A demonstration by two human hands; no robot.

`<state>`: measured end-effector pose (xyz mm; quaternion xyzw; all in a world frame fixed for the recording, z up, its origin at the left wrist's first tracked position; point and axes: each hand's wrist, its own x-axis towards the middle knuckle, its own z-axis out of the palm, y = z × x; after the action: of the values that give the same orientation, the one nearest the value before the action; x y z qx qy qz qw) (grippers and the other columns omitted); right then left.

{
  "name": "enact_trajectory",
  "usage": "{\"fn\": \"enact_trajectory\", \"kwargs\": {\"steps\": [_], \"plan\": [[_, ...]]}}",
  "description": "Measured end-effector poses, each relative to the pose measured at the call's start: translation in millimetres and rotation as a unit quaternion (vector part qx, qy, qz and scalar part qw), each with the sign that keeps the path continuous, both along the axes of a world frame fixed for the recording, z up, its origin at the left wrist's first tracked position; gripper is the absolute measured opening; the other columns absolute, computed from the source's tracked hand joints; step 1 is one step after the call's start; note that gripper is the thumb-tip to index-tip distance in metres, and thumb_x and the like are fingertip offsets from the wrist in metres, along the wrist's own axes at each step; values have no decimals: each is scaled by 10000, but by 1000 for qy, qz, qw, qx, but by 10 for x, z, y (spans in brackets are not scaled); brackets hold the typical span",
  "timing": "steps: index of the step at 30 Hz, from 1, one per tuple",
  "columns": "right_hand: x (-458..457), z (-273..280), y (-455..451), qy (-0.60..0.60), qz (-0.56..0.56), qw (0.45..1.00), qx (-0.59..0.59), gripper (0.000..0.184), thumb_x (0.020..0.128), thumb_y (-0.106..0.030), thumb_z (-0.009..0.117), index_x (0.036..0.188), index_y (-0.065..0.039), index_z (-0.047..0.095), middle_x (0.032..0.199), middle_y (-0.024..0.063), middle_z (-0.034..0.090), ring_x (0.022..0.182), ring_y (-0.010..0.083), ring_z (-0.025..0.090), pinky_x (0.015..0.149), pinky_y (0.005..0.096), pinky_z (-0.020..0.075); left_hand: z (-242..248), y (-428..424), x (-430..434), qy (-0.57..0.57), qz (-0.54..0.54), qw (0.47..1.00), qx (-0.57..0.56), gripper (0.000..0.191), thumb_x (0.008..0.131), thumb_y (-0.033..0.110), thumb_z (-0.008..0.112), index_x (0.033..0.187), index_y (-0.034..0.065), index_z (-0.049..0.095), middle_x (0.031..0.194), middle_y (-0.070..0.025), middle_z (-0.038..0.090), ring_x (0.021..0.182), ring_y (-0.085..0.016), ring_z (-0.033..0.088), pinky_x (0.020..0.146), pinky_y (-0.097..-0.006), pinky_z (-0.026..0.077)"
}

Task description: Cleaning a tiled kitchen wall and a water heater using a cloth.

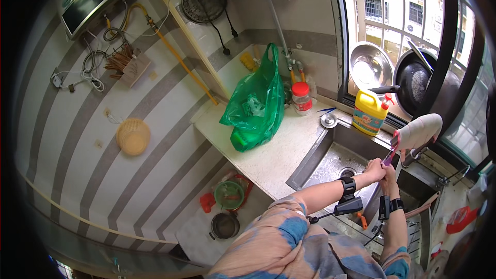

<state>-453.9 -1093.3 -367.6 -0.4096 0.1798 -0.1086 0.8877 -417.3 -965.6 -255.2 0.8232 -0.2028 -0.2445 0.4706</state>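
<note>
My left hand [374, 169] and my right hand [388, 176] meet over the steel sink [329, 149]. Both are closed around the purple-pink end [387, 160] of a pale, padded, ribbed item [419, 131] with pink edging; its exact kind cannot be told. The padded part extends up and to the right, over the sink's faucet area. My fingers hide most of the gripped end. Below my left hand lies the round sink drain [347, 173]. A metal drain strainer [328, 120] rests at the sink's corner.
Behind the sink stands a yellow detergent jug [370, 112]. On the counter [267, 166] are a green plastic bag [257, 104] and a red-lidded jar [301, 99]. A steel basin [371, 66] and a black frying pan [414, 81] lean by the barred window. An orange-handled tool [362, 221] lies near my forearms.
</note>
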Motion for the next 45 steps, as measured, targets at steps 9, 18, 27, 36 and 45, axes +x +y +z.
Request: {"fn": "enact_trajectory", "kwargs": {"steps": [9, 18, 27, 36, 45], "plan": [[155, -223, -151, 109, -76, 989, -63, 257, 960, -264, 435, 844, -57, 535, 749, 50, 576, 639, 164, 557, 585, 294, 472, 211, 35, -93, 7, -6, 999, 46, 382, 742, 243, 626, 1056, 33, 574, 1096, -210, 557, 1075, -335, 523, 912, -392, 421], [194, -72, -31, 37, -92, 963, -251, 234, 915, -256, 552, 872, -36, 620, 697, -14, 532, 597, 73, 487, 538, 240, 394, 122, 49, -94, -7, -28, 999, -14, 349, 723, 175, 599, 1040, 30, 605, 957, -195, 627, 987, -322, 585, 852, -378, 454], [160, -106, -229, 189, -176, 947, -190, 257, 882, -266, 584, 784, -28, 595, 661, 15, 546, 556, 123, 470, 500, 303, 367, 239, 6, -157, 30, -76, 996, -25, 310, 690, 150, 613, 949, -18, 634, 878, -192, 650, 853, -290, 637, 762, -360, 480], [129, -40, -134, 100, -136, 979, -112, 99, 874, -141, 593, 921, -54, 589, 681, 2, 541, 549, 98, 499, 476, 245, 380, 135, 59, -148, 30, -85, 995, -32, 292, 722, 165, 617, 954, -11, 634, 895, -158, 653, 865, -245, 630, 775, -343, 470], [165, -170, -251, 64, -73, 988, -118, 284, 911, -305, 528, 795, -51, 581, 674, -1, 550, 590, 99, 524, 532, 251, 397, 134, 33, -172, -11, -44, 999, -27, 360, 687, 154, 603, 987, -43, 596, 972, -212, 634, 964, -330, 604, 862, -391, 465]]}}
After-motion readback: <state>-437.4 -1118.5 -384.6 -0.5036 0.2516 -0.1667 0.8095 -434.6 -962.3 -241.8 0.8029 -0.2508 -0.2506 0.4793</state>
